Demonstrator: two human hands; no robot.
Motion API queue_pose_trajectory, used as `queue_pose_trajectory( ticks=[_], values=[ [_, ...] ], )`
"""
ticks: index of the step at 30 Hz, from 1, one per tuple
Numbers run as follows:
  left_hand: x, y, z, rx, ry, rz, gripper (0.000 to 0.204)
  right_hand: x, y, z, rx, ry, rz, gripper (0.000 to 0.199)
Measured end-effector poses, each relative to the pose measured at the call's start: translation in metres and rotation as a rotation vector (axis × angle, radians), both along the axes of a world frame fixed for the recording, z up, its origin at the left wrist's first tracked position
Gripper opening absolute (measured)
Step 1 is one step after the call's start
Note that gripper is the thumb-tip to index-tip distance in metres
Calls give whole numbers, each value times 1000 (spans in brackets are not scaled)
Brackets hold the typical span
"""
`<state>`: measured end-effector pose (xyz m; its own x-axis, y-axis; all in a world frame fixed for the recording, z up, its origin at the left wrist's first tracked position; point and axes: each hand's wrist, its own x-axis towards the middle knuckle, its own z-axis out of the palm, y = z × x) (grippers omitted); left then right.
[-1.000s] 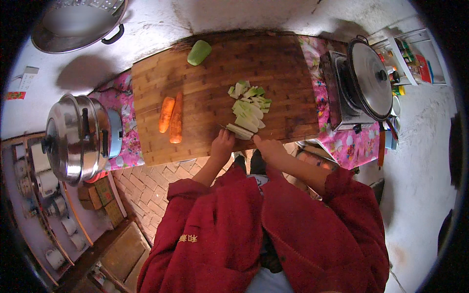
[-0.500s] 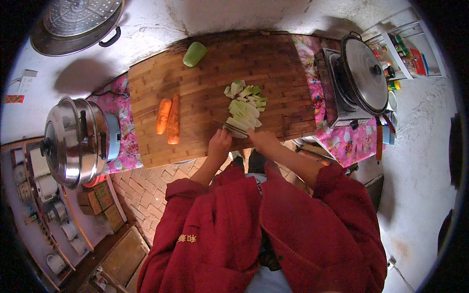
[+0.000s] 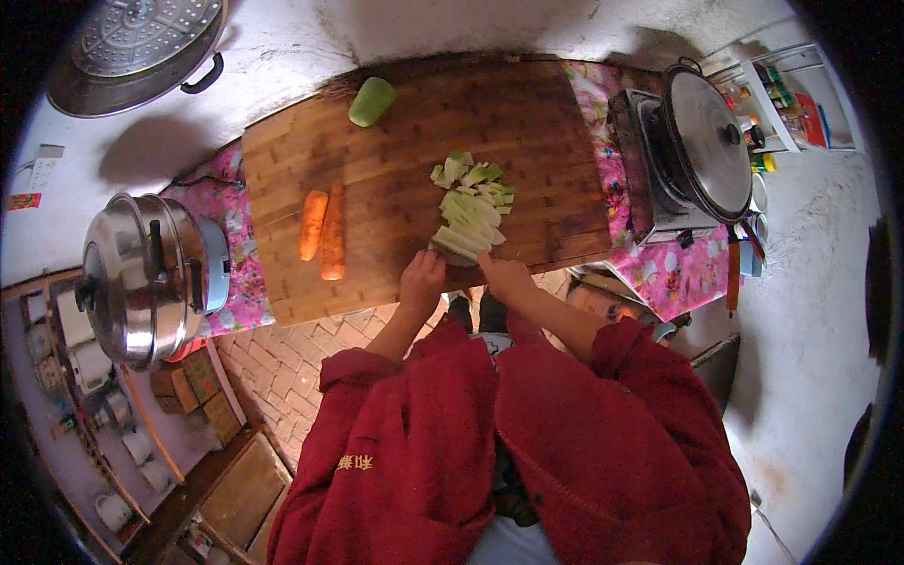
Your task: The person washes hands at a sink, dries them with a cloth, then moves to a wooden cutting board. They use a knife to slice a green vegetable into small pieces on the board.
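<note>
Since a second ago the whole view sits lower on the worktop: the wooden chopping board [image 3: 424, 188] and both hands lie nearer the picture's middle. The pile of pale green slices [image 3: 471, 202] now looks longer, stretching toward the left hand [image 3: 422, 278] and right hand [image 3: 504, 278] at the board's near edge.

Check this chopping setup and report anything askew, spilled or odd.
Nothing spilled or damaged. The cutting board sits slightly skewed on the floral cloth. The sliced green vegetable stays in one pile; two carrots lie side by side.
</note>
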<state>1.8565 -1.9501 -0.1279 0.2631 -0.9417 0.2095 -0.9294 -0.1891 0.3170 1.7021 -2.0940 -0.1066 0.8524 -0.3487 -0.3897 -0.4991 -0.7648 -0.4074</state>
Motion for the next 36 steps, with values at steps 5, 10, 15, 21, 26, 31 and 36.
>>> queue_pose_trajectory(
  ticks=[5,10,15,21,26,31,36],
  values=[
    [1,-4,7,-25,30,20,27,-1,-23,9,18,71,131,37],
    [1,0,1,-23,16,46,22,4,-11,54,28,120,142,34],
    [0,2,-1,-8,0,30,14,2,2,21,-17,54,113,33],
    [2,4,2,-17,12,34,16,5,6,1,-87,27,92,32],
    [4,1,5,36,44,22,22,2,-9,-6,-40,27,89,25],
    [5,2,3,-15,66,32,23,9,-16,6,86,19,29,25],
    [5,2,8,51,85,33,24,10,-14,24,51,53,70,31]
  ],
)
